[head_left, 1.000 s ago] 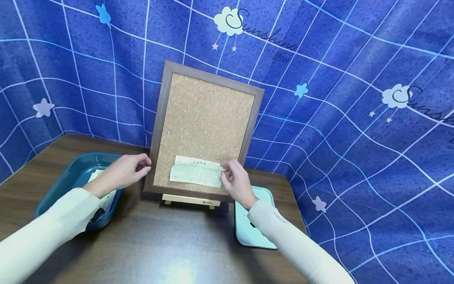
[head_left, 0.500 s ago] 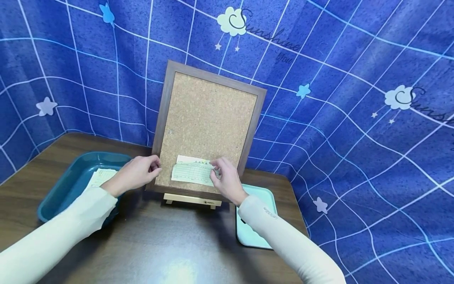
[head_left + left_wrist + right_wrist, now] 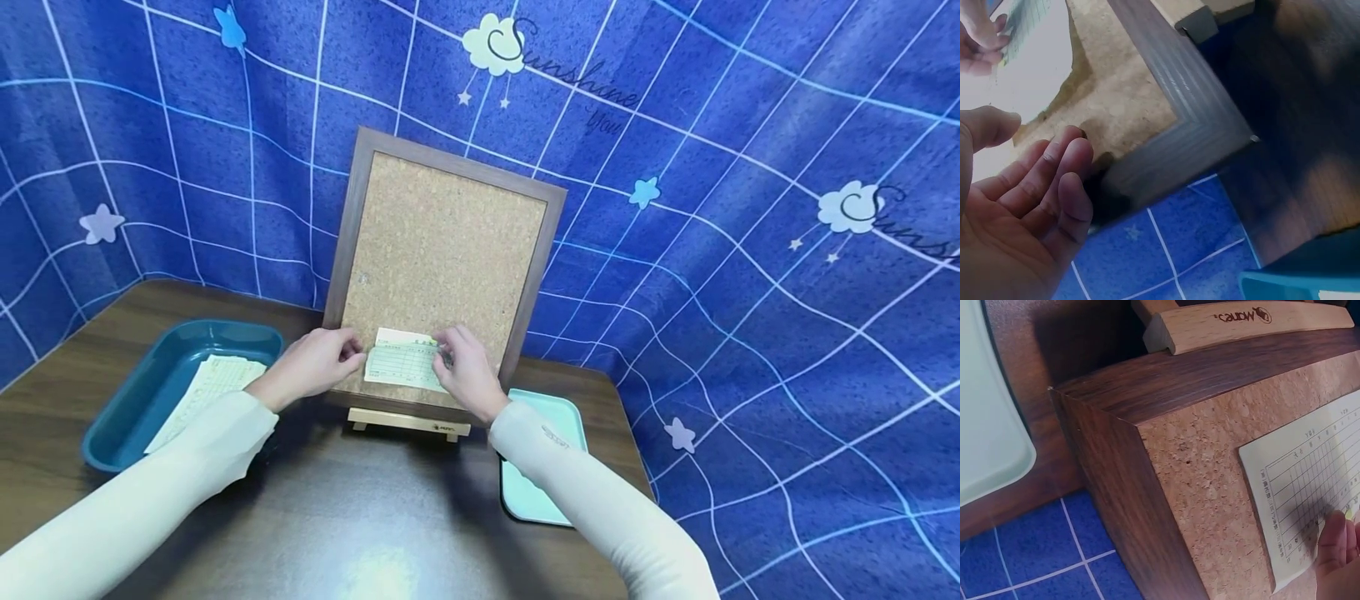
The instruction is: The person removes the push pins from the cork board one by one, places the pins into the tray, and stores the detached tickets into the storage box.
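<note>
A pale green ruled paper form (image 3: pixel 401 363) is on the lower part of a framed corkboard (image 3: pixel 450 242), its left side lifting off the cork in the left wrist view. A small yellow piece (image 3: pixel 1349 514) shows near its printed top edge. My right hand (image 3: pixel 468 371) is over the form's right half, curved fingertips right at that yellow piece, thumb apart from the index finger. Just beyond the paper's left edge is my left hand (image 3: pixel 322 362), fingers loosely bent. Its thumb (image 3: pixel 997 125) is near the paper, with a gap to the other fingers.
A light wooden easel (image 3: pixel 408 422) supports the board on the brown table (image 3: pixel 345 517). At left, a dark teal tray (image 3: pixel 123 417) holds several paper sheets (image 3: pixel 213 387). A pale mint tray (image 3: pixel 528 496) is at right, partly under my right sleeve. Behind hangs a blue patterned curtain (image 3: pixel 712 208).
My right hand has moved left from the form's right edge to the yellow piece. My left hand has come right, from the board's frame to near the form's left edge.
</note>
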A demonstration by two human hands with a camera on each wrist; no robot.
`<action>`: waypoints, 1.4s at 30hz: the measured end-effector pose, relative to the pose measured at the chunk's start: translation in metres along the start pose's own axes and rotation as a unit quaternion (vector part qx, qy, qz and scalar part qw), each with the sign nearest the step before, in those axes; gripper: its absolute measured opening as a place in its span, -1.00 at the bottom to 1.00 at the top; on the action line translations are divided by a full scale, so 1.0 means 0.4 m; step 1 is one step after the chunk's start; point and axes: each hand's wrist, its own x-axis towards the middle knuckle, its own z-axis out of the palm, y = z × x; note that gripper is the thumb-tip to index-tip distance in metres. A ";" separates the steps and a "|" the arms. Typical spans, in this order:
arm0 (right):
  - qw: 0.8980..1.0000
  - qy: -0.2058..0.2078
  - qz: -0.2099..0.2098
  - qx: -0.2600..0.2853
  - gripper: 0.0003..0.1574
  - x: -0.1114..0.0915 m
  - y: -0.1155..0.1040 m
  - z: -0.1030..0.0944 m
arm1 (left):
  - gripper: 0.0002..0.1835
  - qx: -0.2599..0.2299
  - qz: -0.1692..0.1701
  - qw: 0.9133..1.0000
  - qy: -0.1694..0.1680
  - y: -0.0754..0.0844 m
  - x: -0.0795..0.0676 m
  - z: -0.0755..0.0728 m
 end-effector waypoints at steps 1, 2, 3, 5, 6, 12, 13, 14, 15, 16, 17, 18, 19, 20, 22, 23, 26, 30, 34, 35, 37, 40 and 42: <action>1.000 -0.002 0.001 0.001 -0.69 0.002 0.000 0.000 | -0.85 0.001 0.000 1.000 0.001 0.005 0.004 0.002; 1.000 -0.003 0.002 -0.002 -0.70 0.003 0.000 0.002 | -0.86 0.003 0.001 1.000 0.002 0.009 0.007 0.003; 1.000 -0.002 0.001 -0.003 -0.70 0.005 0.001 0.002 | -0.86 0.004 0.000 1.000 0.003 0.013 0.011 0.004; 1.000 -0.001 0.001 -0.003 -0.71 0.006 0.002 0.003 | -0.86 0.004 -0.003 1.000 0.001 0.020 0.015 0.007; 1.000 -0.001 0.000 -0.002 -0.71 0.006 0.003 0.004 | -0.86 0.003 -0.004 1.000 -0.001 0.022 0.017 0.009; 1.000 0.008 -0.008 -0.003 -0.71 0.007 0.008 0.007 | -0.86 0.002 -0.006 1.000 0.000 0.032 0.026 0.021; 1.000 0.009 -0.009 -0.003 -0.71 0.008 0.007 0.007 | -0.86 0.002 -0.007 1.000 0.001 0.033 0.027 0.023; 1.000 0.009 -0.009 -0.001 -0.71 0.008 0.005 0.006 | -0.87 0.003 -0.008 1.000 0.001 0.034 0.028 0.024; 1.000 0.010 -0.010 0.001 -0.71 0.008 0.004 0.006 | -0.88 0.002 -0.009 1.000 0.000 0.034 0.030 0.025; 1.000 0.010 -0.009 0.002 -0.71 0.009 0.003 0.005 | -0.88 0.002 -0.009 1.000 -0.001 0.035 0.030 0.026; 1.000 0.010 -0.009 0.001 -0.71 0.009 0.002 0.005 | -0.88 0.001 -0.010 1.000 -0.004 0.035 0.032 0.026; 1.000 0.011 -0.008 0.000 -0.71 0.010 0.001 0.006 | -0.88 0.001 -0.011 1.000 -0.006 0.035 0.033 0.027; 1.000 0.012 -0.008 0.000 -0.72 0.010 0.000 0.006 | -0.88 0.002 -0.012 1.000 -0.006 0.036 0.034 0.028; 1.000 0.014 -0.008 -0.002 -0.72 0.011 -0.001 0.006 | -0.88 0.004 -0.012 1.000 -0.007 0.037 0.035 0.029; 1.000 0.014 -0.006 -0.007 -0.73 0.014 -0.003 0.009 | -0.88 0.008 -0.012 1.000 -0.007 0.036 0.036 0.030; 1.000 0.014 -0.004 -0.010 -0.73 0.015 -0.005 0.010 | -0.87 0.012 -0.012 1.000 -0.006 0.036 0.038 0.030; 1.000 0.011 0.008 -0.028 -0.75 0.020 -0.012 0.015 | -0.87 0.017 -0.013 1.000 -0.004 0.036 0.038 0.031; 0.998 0.013 0.029 -0.054 -0.78 0.027 -0.024 0.021 | -0.85 0.018 -0.014 1.000 -0.004 0.035 0.037 0.030; 0.996 0.024 0.042 -0.075 -0.83 0.035 -0.032 0.027 | -0.83 0.021 -0.009 1.000 0.000 0.037 0.036 0.028; 0.996 0.025 0.045 -0.079 -0.84 0.036 -0.032 0.028 | -0.83 0.022 -0.007 1.000 0.002 0.038 0.036 0.027; 0.995 0.026 0.049 -0.085 -0.85 0.037 -0.033 0.032 | -0.83 0.022 -0.005 1.000 0.004 0.039 0.036 0.024; 0.994 0.025 0.054 -0.086 -0.85 0.038 -0.033 0.035 | -0.83 0.022 -0.004 1.000 0.007 0.040 0.036 0.024; 0.994 0.026 0.055 -0.087 -0.86 0.038 -0.032 0.036 | -0.84 0.022 -0.002 1.000 0.009 0.040 0.036 0.025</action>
